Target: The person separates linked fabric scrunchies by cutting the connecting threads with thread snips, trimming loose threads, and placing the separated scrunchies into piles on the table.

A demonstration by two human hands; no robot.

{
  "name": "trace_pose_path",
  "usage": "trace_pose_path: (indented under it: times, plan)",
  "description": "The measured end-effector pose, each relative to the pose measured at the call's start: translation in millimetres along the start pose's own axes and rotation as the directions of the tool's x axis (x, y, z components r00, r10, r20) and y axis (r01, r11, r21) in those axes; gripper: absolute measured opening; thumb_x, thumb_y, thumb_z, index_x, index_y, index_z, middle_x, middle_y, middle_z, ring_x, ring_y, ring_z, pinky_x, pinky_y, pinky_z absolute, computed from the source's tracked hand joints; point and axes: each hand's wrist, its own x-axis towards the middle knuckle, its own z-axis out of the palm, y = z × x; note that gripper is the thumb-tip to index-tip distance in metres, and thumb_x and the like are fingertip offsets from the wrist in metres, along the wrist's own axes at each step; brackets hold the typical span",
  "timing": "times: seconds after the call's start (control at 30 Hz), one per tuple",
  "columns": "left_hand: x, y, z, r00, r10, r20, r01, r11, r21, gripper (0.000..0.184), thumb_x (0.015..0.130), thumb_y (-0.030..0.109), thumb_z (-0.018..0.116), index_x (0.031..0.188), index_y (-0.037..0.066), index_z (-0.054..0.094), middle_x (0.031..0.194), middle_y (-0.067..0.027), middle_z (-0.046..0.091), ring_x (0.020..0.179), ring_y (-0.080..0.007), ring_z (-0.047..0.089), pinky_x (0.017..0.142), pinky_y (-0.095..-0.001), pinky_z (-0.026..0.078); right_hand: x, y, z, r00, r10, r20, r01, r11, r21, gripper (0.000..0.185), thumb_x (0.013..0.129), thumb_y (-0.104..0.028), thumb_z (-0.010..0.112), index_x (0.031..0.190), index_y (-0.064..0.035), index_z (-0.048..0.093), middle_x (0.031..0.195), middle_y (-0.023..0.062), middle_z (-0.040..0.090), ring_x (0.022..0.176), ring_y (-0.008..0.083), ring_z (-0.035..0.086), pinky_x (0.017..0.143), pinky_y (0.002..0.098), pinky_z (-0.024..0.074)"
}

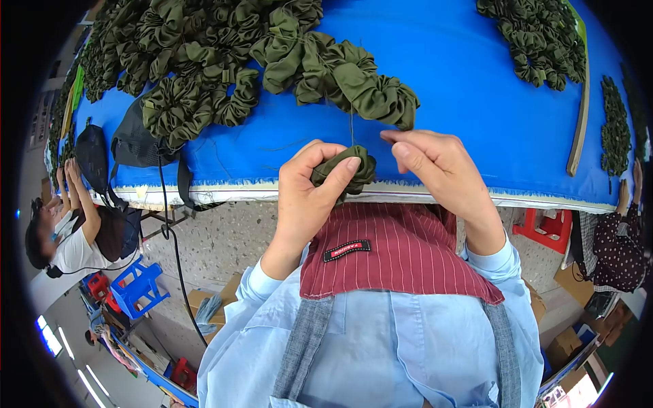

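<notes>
My left hand (pixel 306 194) is closed around a dark green fabric scrunchie (pixel 365 163), with the thumb pressed on its near side. A thin thread (pixel 352 126) runs from it up to a joined string of green scrunchies (pixel 371 88) on the blue table. My right hand (pixel 442 163) hovers just to the right of the held scrunchie. Its index finger reaches out past the thumb, fingers loosely bent, and I see nothing between them.
A big heap of green scrunchies (pixel 183 54) covers the table's far left; another pile (pixel 537 41) lies far right beside a wooden strip (pixel 579 129). A black cap-like item (pixel 139 136) with a cable sits at the left edge. A person (pixel 81 231) works at the left.
</notes>
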Motion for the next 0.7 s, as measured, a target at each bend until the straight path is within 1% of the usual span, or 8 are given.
trace_pose_path:
  times: [0.03, 0.17, 0.2, 0.33, 0.5, 0.7]
  plan:
    - [-0.1, 0.3, 0.1, 1.000, 0.000, 0.001, 0.000, 1.000, -0.002, 0.008, 0.079, 0.005, 0.065, 0.085, -0.001, 0.063, 0.068, 0.0003, 0.052, 0.058, -0.0088, 0.044, 0.054, -0.0205, 0.037, 0.0, -2.1, -0.1, 1.000, 0.001, 0.000, -0.001, 1.000, -0.002, 0.025, 0.088, -0.014, 0.058, 0.103, 0.0048, 0.064, 0.069, 0.0049, 0.058, 0.057, 0.0095, 0.046, 0.053, 0.0211, 0.0368]
    - [-0.2, 4.5, -2.1, 0.994, 0.106, 0.028, -0.109, 0.981, 0.159, 0.005, 0.077, 0.003, 0.066, 0.081, 0.000, 0.064, 0.067, -0.0002, 0.052, 0.056, -0.0095, 0.043, 0.052, -0.0218, 0.035, 4.1, -9.3, 2.6, 0.996, -0.068, 0.064, 0.079, 0.979, -0.190, 0.019, 0.083, -0.011, 0.062, 0.094, 0.0048, 0.067, 0.066, 0.0064, 0.060, 0.053, 0.0110, 0.045, 0.049, 0.0237, 0.0362]
    - [-0.2, 4.6, -2.9, 0.994, 0.105, 0.025, -0.108, 0.981, 0.158, 0.005, 0.077, 0.003, 0.066, 0.081, 0.000, 0.064, 0.067, -0.0002, 0.052, 0.056, -0.0095, 0.043, 0.052, -0.0218, 0.035, 5.5, -11.2, 2.9, 0.995, -0.068, 0.067, 0.079, 0.978, -0.191, 0.019, 0.083, -0.011, 0.062, 0.094, 0.0048, 0.067, 0.066, 0.0064, 0.060, 0.053, 0.0110, 0.045, 0.049, 0.0237, 0.0362]
    - [0.2, 4.4, -6.2, 0.984, 0.176, 0.035, -0.178, 0.936, 0.302, 0.006, 0.074, 0.001, 0.066, 0.079, 0.000, 0.064, 0.066, -0.0012, 0.052, 0.054, -0.0105, 0.042, 0.049, -0.0234, 0.033, 11.2, -17.6, 3.3, 0.991, 0.008, 0.132, 0.035, 0.948, -0.318, 0.017, 0.079, -0.010, 0.066, 0.090, 0.0026, 0.068, 0.063, 0.0070, 0.060, 0.051, 0.0123, 0.045, 0.046, 0.0254, 0.0353]
    - [-0.3, 7.1, -9.7, 0.978, 0.206, 0.044, -0.207, 0.905, 0.372, 0.007, 0.072, 0.000, 0.066, 0.079, 0.000, 0.064, 0.066, -0.0020, 0.052, 0.052, -0.0115, 0.041, 0.048, -0.0241, 0.033, 15.0, -18.7, 4.0, 0.985, -0.066, 0.159, 0.123, 0.919, -0.374, 0.017, 0.079, -0.010, 0.066, 0.091, 0.0022, 0.068, 0.064, 0.0073, 0.060, 0.050, 0.0130, 0.045, 0.046, 0.0254, 0.0348]
    - [1.0, 8.2, -11.7, 0.971, 0.226, 0.077, -0.237, 0.882, 0.407, 0.008, 0.071, -0.001, 0.066, 0.079, -0.001, 0.064, 0.066, -0.0024, 0.052, 0.052, -0.0118, 0.042, 0.047, -0.0239, 0.034, 19.0, -18.8, 2.0, 0.982, -0.020, 0.188, 0.093, 0.918, -0.385, 0.016, 0.078, -0.010, 0.066, 0.089, 0.0023, 0.068, 0.064, 0.0073, 0.060, 0.050, 0.0129, 0.044, 0.046, 0.0255, 0.0341]
